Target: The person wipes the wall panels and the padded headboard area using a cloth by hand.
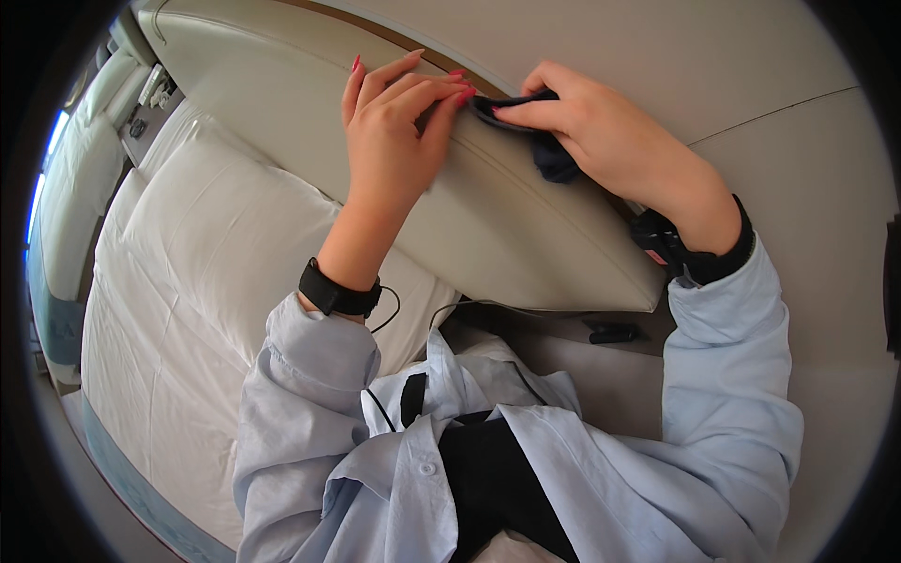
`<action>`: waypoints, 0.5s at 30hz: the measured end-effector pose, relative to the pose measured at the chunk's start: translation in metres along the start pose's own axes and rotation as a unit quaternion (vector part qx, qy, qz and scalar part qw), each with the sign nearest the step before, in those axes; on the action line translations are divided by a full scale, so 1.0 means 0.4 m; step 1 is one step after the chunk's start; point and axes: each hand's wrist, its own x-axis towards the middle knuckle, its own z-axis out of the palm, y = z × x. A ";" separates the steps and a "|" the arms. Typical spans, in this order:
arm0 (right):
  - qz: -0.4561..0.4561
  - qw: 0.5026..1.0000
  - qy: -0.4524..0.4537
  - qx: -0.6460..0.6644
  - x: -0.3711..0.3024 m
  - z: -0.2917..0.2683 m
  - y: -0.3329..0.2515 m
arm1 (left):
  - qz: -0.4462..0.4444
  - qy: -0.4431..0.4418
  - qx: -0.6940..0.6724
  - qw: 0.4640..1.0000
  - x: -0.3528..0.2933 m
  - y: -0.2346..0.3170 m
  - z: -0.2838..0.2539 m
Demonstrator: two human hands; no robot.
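A dark navy cloth (556,158) hangs folded over the top of a cream padded headboard (526,225). My right hand (601,117) is closed on it, the thumb pressed along its upper fold and the fingers partly hidden behind. At the cloth's left end, the thumb and index finger of my left hand (394,117) come together in a pinch on its edge. The other left fingers are raised and spread above the headboard. How the cloth lies inside my right hand is hidden.
Left of me is a bed with a white pillow (235,235) and white bedding (150,375). A beige wall (788,56) rises behind the headboard. Beyond the pillow stands a bedside surface (148,127) with small items. A thin black cable (488,302) runs below the headboard, near a small black object (613,332).
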 end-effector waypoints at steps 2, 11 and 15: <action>-0.004 1.000 -0.004 0.008 -0.029 -0.013 -0.006 | -0.003 -0.003 0.000 1.000 0.000 -0.002 0.000; -0.090 0.994 0.058 -0.028 -0.010 0.005 -0.017 | 0.006 -0.021 0.013 1.000 0.001 -0.015 0.004; -0.164 0.977 0.095 -0.101 0.014 0.028 -0.006 | -0.005 -0.041 0.007 0.999 0.000 -0.020 0.004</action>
